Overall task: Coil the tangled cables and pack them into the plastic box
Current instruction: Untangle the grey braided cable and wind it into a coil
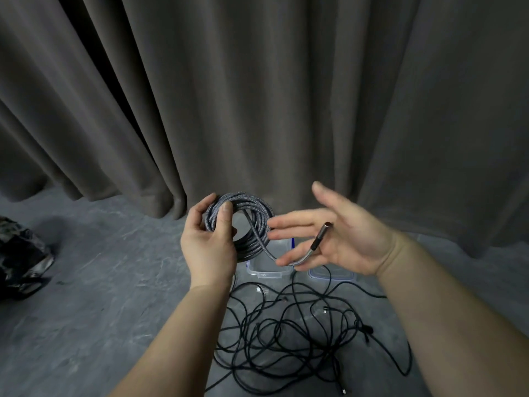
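So I'm near the end of coiling the first cable, I think. My left hand (206, 239) is gripping the grey braided coil (243, 222), thumb clamped over the bundled loops at the top left and fingers wrapped behind, holding it up in the air in front of the curtain (257, 96). The last bit of that cable crosses the middle of the coil and runs out to my right hand (337, 239), which is spread open with fingers straight; the tail just drapes over my lower fingers, and the plug (322, 235) sits across the palm, not pinched by anything. The box (269, 269) is on the floor right below the coil, clear plastic, partly hidden behind my hands, and what looks like its lid (333, 275) lies just beside it to the right. Nearer me, the tangle (300, 333) of thin black cables is sprawled on the floor (100, 282), totally untouched as far as I can tell, with small connectors poking out here and there. Next move as I see it: get hold of the tail, wrap or tuck it around the loops so the coil doesn't spring apart, then lower it into the box. The braided cable looks stiff, so I'd keep the left thumb on tight while doing that. There's some dark crumpled bag (20, 256) off to the left, not relevant.
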